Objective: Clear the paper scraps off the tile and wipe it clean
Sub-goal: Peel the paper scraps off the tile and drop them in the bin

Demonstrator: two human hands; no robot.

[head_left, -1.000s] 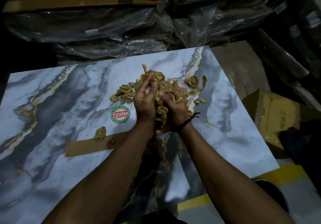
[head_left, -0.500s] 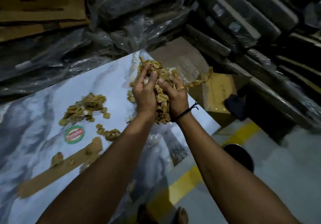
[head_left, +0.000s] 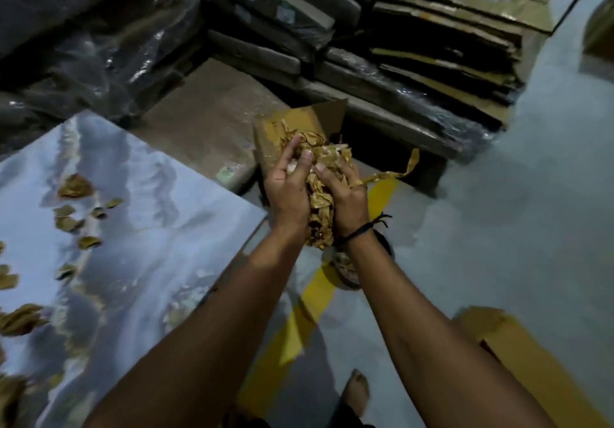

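We hold a wad of paper scraps (head_left: 321, 199) squeezed between our hands: the left hand (head_left: 285, 191) and right hand (head_left: 346, 202) press toward each other, fingers curled around the crumpled mass. The paper is tan-brown, creased and torn into ribbons, and one long strip (head_left: 398, 171) trails out to the right of the right hand. The wad hangs in the air past the tile's edge, above the floor (head_left: 498, 228).

To the left of the hands lies the tile (head_left: 149, 228), glossy grey-white with marble veining, and loose scraps (head_left: 74, 187) of the same brown paper lie scattered across its far-left part. Just beyond the hands stands an open cardboard box (head_left: 292, 121), partly hidden behind the wad. Below the right wrist, which wears a dark cord (head_left: 365, 228), a round dark container (head_left: 347, 269) shows partly under the forearm. A yellow floor line (head_left: 289, 331) runs beneath our arms. Farther off are plastic-wrapped stacks (head_left: 265, 12) and flattened cardboard (head_left: 465, 28).
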